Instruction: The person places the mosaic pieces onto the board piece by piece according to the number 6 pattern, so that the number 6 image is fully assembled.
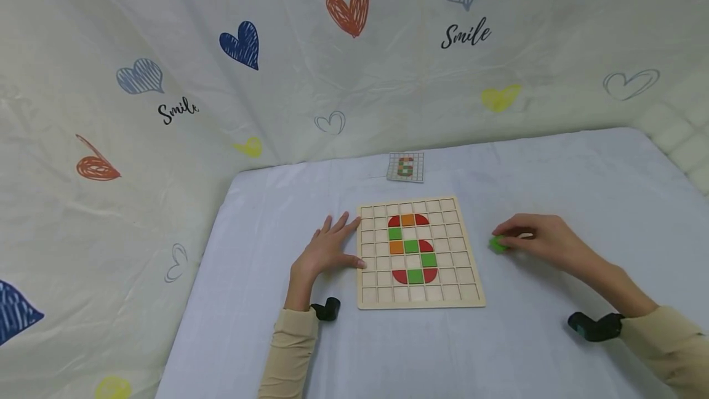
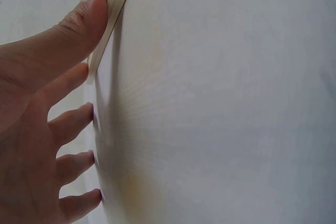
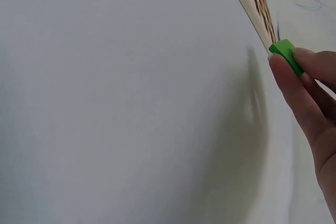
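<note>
A wooden grid board (image 1: 462,285) lies flat on the table, with red, orange and green tiles set in its squares in an S-like shape. The red ones have a rounded corner. At the board's left edge, my left hand (image 1: 327,248) rests with fingers spread, thumb and index finger touching the frame; the left wrist view shows the thumb against the wooden edge (image 2: 118,3). To the right of the board, my right hand (image 1: 545,240) pinches a small green block (image 3: 286,55) between thumb and fingers. In the head view the fingers partly cover this green block (image 1: 498,243).
Behind the board lies a small card (image 1: 393,171) printed with a grid and a coloured S-like pattern. A white cloth (image 1: 266,202) covers the table. A white curtain (image 1: 388,79) printed with hearts hangs behind it. Each wrist wears a small black camera (image 1: 595,327).
</note>
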`<state>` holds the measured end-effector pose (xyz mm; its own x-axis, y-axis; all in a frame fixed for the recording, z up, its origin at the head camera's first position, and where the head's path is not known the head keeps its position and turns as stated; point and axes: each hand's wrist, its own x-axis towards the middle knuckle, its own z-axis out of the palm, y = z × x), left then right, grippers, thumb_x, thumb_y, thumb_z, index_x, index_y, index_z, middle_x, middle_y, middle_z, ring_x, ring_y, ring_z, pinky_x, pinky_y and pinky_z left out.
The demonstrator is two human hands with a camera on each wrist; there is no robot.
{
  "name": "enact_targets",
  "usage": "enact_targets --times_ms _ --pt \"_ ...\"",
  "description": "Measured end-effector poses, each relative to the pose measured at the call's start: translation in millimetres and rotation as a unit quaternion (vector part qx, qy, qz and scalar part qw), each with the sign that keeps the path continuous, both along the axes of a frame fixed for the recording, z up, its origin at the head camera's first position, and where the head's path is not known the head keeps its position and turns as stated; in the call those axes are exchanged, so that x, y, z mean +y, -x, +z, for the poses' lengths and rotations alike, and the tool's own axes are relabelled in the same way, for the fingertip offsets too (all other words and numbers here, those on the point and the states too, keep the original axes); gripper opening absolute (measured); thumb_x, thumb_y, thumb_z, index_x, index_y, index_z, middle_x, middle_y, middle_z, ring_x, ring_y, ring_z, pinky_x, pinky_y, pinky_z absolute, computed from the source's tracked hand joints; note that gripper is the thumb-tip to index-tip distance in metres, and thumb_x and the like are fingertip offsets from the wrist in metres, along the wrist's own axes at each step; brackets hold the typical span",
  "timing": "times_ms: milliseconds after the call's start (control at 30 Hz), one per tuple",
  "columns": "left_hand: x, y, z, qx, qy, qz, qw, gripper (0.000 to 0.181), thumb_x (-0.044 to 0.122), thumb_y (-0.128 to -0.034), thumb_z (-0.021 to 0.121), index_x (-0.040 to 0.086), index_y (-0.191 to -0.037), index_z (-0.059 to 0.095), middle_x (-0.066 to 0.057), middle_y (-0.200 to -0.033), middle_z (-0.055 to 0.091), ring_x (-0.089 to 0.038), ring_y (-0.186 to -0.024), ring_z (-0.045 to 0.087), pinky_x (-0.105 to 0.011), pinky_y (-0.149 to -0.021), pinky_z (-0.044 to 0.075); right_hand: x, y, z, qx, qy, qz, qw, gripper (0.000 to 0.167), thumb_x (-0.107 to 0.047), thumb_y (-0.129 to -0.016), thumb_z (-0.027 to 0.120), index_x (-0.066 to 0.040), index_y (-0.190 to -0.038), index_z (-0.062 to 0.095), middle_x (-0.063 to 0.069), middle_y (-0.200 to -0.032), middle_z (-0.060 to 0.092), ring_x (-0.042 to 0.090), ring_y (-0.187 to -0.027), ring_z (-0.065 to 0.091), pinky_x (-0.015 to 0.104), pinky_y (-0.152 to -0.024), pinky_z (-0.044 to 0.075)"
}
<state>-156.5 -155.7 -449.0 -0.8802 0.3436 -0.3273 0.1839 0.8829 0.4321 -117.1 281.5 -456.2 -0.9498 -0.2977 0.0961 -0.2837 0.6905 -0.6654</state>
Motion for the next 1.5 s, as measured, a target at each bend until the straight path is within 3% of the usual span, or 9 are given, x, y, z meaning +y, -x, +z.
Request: enact_targets --times_ms 267,600,933,1167,1500 --pt "0.7 1.5 -1.1 0.003 -0.001 -0.002 1.0000 0.102 0.049 -0.0801 0.085 0.028 -0.164 0.031 -0.003 -0.173 0.016 -0.040 -0.160 0.003 -0.063 -0.126 0.014 -21.8 2.6 2.1 -0.018 0.025 0.034 0.9990 0.032 -0.005 -0.084 0.083 -0.007 -0.115 0.077 0.002 -0.108 0.076 -0.001 -0.088 0.064 0.012 -0.080 0.055" --pt "1.6 1.0 -0.2 0.000 -0.003 0.000 1.0000 0.102 0.048 -0.0803 0.086 0.027 -0.164 0.031 -0.003 -0.173 0.017 -0.040 -0.160 0.003 -0.063 -0.127 0.014 -53.3 7.0 4.9 -0.050 0.020 0.046 0.9975 0.033 -0.009 -0.082 0.086 -0.003 -0.114 0.076 0.002 -0.102 0.076 0.007 -0.084 0.065 0.016 -0.075 0.058" --pt "1.9 1.1 -0.7 0.002 -0.004 0.001 1.0000 0.102 0.047 -0.0796 0.086 0.026 -0.163 0.032 -0.004 -0.173 0.017 -0.041 -0.160 0.004 -0.064 -0.126 0.015 -81.4 11.8 3.3 -0.003 0.019 0.094 0.9954 0.028 -0.009 -0.081 0.087 -0.007 -0.107 0.077 -0.006 -0.094 0.072 0.008 -0.080 0.061 0.024 -0.073 0.057" --pt "0.6 0.3 -2.1 -0.002 -0.004 0.002 1.0000 0.102 0.048 -0.0801 0.086 0.028 -0.164 0.031 -0.003 -0.173 0.016 -0.040 -0.160 0.002 -0.063 -0.127 0.013 -106.8 15.2 3.1 -0.004 0.007 0.120 0.9928 0.026 -0.010 -0.082 0.086 -0.006 -0.106 0.078 -0.002 -0.096 0.072 0.017 -0.084 0.060 0.027 -0.073 0.054" --pt "-0.1 -0.8 0.7 -0.003 -0.003 0.003 1.0000 0.101 0.046 -0.0811 0.086 0.027 -0.164 0.030 -0.004 -0.173 0.016 -0.040 -0.160 0.002 -0.062 -0.127 0.012 -133.9 19.5 -0.2 -0.009 -0.002 0.155 0.9879 0.024 -0.015 -0.083 0.087 -0.008 -0.104 0.078 -0.001 -0.100 0.072 0.015 -0.088 0.063 0.028 -0.078 0.059"
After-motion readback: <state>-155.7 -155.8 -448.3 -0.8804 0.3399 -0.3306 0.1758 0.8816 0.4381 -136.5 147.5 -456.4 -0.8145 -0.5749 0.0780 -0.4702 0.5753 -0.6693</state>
